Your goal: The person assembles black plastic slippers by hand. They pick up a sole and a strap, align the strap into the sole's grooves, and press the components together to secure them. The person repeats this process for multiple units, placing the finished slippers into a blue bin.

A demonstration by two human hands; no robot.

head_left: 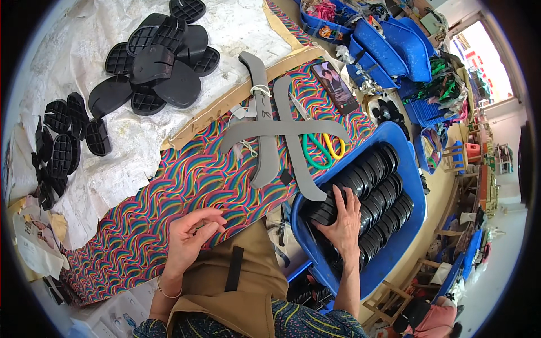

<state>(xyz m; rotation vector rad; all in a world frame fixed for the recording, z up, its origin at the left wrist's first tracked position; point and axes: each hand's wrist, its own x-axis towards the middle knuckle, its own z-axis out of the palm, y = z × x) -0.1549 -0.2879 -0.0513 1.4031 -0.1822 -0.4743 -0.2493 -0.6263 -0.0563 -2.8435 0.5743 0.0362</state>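
Note:
My right hand (342, 225) reaches into a blue plastic basin (394, 248) packed with rows of black rubber sole pieces (378, 186); its fingers curl over a few of them at the near left end of a row. My left hand (190, 234) rests on the wavy multicoloured sheet (169, 197) in front of me, fingers bent and pinched together, with no object visible in them. Several long grey strips (265, 127) lie crossed on the sheet, with green and yellow-handled scissors (318, 149) beside them.
Piles of black ribbed heel pieces (160, 56) and more (62, 141) lie on white sacking to the left. A phone (335, 87) lies on the sheet. Blue crates (389, 50) with scraps stand at the back right. A brown apron (236, 281) covers my lap.

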